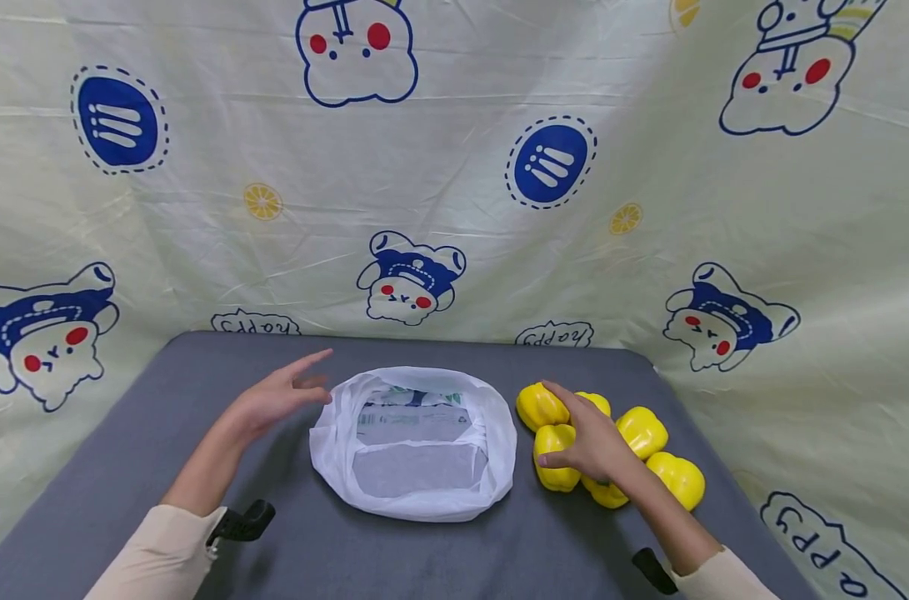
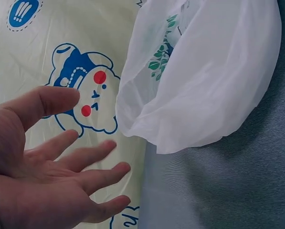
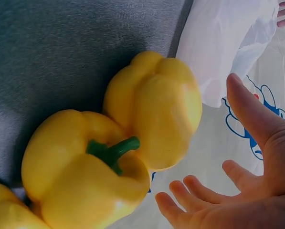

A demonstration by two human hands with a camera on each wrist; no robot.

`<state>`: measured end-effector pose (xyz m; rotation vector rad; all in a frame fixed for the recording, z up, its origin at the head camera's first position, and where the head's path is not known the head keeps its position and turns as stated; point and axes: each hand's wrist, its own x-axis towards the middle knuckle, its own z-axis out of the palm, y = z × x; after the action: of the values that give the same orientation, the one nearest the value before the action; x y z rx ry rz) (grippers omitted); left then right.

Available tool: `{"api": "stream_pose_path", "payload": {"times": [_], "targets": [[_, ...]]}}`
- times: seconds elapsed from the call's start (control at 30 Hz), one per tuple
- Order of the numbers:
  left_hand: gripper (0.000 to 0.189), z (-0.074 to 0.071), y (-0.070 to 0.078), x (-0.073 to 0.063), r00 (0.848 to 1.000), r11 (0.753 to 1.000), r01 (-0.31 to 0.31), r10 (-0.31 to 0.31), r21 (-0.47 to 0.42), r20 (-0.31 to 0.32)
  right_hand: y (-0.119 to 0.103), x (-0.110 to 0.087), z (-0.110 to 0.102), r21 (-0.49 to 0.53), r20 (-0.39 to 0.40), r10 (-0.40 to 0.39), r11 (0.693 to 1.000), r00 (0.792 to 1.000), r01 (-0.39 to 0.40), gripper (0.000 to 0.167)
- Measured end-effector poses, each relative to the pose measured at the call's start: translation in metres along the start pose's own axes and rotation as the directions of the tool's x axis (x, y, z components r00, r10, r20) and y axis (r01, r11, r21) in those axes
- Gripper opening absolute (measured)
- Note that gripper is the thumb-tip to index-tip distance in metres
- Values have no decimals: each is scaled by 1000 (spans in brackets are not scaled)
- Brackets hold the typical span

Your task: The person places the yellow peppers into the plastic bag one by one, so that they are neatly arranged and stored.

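Observation:
A white plastic bag [image 1: 327, 454] stands on the grey table with its mouth spread wide; printed wording and a pale base show inside. To its left, my left hand [image 1: 277, 398] hovers with fingers spread and holds nothing. In the left wrist view the bag [image 2: 214, 90] shows green leaf prints, apart from the left hand [image 2: 51, 176]. My right hand [image 1: 592, 437] hangs over a group of yellow bell peppers [image 1: 641, 432] right of the bag, partly hiding some. A bell pepper with a green stem [image 3: 80, 167] lies near the right hand [image 3: 257, 191], whose fingers are spread with nothing between them.
The grey table [image 1: 424, 558] reaches back to a pale cloth curtain [image 1: 454, 167] printed with cartoon bears and orange slices. Dark straps [image 1: 247, 523] sit around both wrists. The peppers lie close together towards the table's right edge.

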<state>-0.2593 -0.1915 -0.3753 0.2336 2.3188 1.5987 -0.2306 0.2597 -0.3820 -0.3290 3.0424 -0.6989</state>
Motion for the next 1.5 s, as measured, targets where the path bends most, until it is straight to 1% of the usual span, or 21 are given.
{"api": "stream_pose_path", "payload": {"times": [0.1, 0.3, 0.47, 0.57, 0.7, 0.77, 0.83, 0.93, 1.0, 1.07, 1.2, 1.33, 1.5], "targets": [[81, 2, -3, 2, 1000, 1000, -18, 18, -5, -1, 2, -3, 0, -6, 11, 3, 1000, 1000, -3, 108], [77, 8, -7, 4, 999, 1000, 5, -6, -6, -38, 6, -7, -1, -26, 25, 14, 1000, 1000, -13, 109], [74, 9, -8, 5, 997, 999, -16, 12, -48, -72, 7, -9, -1, -33, 36, 27, 999, 999, -26, 110], [72, 8, -7, 6, 996, 997, -16, 9, -70, -93, 8, -11, -1, -32, 41, 28, 999, 999, -26, 110], [71, 9, -9, 8, 996, 999, 2, -6, -51, -84, 11, -13, 0, -42, 48, 18, 999, 999, -15, 109], [71, 11, -12, 9, 997, 999, 14, -16, -31, -74, 13, -14, 1, -47, 53, 12, 999, 999, -9, 109], [71, 14, -16, 11, 997, 999, 20, -22, -29, -73, 15, -14, 2, -47, 60, 1, 999, 998, 2, 108], [69, 20, -22, 14, 994, 999, 42, -45, -31, -103, 17, -15, 4, -40, 70, -8, 999, 998, 11, 107], [66, 24, -25, 15, 992, 999, 31, -36, -42, -118, 18, -15, 5, -39, 75, -21, 999, 997, 24, 106], [62, 27, -28, 16, 990, 999, 28, -32, -34, -135, 20, -14, 6, -39, 78, -28, 999, 997, 32, 105], [54, 29, -32, 17, 987, 1000, 2, -6, -27, -159, 21, -13, 8, -46, 89, -37, 998, 995, 41, 102], [49, 30, -32, 18, 985, 999, 2, -10, -43, -174, 21, -13, 8, -63, 89, -25, 998, 996, 31, 101], [52, 30, -30, 18, 984, 999, 15, -20, -30, -175, 25, -13, 8, -79, 85, -22, 997, 996, 29, 100]]}}
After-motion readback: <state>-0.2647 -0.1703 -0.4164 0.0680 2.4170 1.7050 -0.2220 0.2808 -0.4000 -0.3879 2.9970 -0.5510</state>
